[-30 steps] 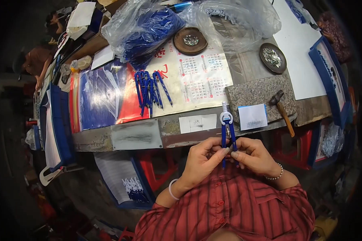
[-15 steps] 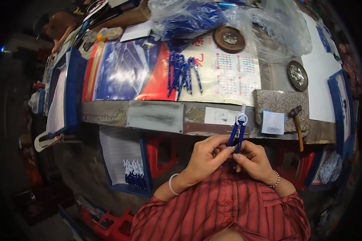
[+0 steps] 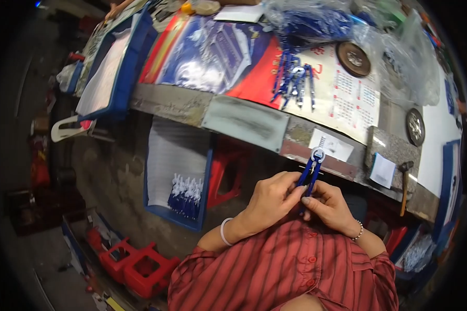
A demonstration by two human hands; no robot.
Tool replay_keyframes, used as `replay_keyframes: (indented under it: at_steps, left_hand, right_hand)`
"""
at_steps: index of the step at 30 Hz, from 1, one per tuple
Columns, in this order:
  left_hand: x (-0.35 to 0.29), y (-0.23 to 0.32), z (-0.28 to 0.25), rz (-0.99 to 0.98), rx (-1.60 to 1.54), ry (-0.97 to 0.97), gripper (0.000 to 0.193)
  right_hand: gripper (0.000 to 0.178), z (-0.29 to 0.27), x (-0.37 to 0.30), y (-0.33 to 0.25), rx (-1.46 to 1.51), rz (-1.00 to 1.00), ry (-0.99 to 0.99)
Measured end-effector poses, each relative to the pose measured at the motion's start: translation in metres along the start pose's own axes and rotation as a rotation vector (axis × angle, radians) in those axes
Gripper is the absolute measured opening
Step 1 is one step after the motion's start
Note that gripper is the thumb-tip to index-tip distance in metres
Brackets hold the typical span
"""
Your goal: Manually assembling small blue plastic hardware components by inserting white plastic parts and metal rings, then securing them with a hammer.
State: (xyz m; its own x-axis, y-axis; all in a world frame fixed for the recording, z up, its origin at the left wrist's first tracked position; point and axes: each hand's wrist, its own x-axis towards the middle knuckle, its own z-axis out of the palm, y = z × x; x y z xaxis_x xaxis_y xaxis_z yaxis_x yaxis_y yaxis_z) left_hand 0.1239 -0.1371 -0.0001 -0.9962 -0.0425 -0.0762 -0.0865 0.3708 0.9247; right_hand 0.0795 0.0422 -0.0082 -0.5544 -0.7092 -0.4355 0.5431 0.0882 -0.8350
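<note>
A drawing compass [image 3: 317, 155] with blue legs and a white ringed head stands upright between my hands, in front of the workbench's near edge. My left hand [image 3: 275, 196] pinches one leg between thumb and fingers. Closed around the other leg is my right hand [image 3: 329, 205], its thumb laid along the lower part. Fingers hide the tips of the legs. On the bench beyond, several blue compasses [image 3: 296, 85] lie in a loose pile on a red and cream calendar sheet [image 3: 350, 98].
Below the bench at left, a blue tray [image 3: 208, 199] holds several white-headed compasses [image 3: 186, 196]. A stone block [image 3: 394, 147] bears a small white paper pad [image 3: 382, 170] and a hammer [image 3: 405, 181]. Round dishes of small metal parts [image 3: 354, 58] and plastic bags [image 3: 407, 67] lie farther back. Red stools [image 3: 145, 269] stand lower left.
My view has turned left and tilted, so the bench and its things have shifted right. Both hands keep their grip on the compass, and its legs look slightly closer together.
</note>
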Motion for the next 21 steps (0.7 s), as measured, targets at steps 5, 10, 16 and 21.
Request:
replay_keyframes:
  at_steps: [5,10,16,21]
  left_hand:
    - [-0.022,-0.018,-0.017,0.247,0.365,0.162,0.024]
    - [-0.070,-0.064,-0.080,0.070,0.745,0.360,0.020]
    - [-0.163,-0.141,-0.160,-0.253,0.950,0.563,0.016]
    - [-0.209,-0.196,-0.174,-0.387,1.026,0.500,0.015]
  right_hand:
    - [0.025,0.015,0.015,0.001,-0.310,-0.020,-0.113]
    - [0.023,0.024,0.021,-0.004,-0.412,-0.017,-0.140]
    - [0.019,0.025,0.029,0.002,-0.467,0.002,-0.187]
    - [0.016,0.037,0.034,0.000,-0.710,-0.199,-0.258]
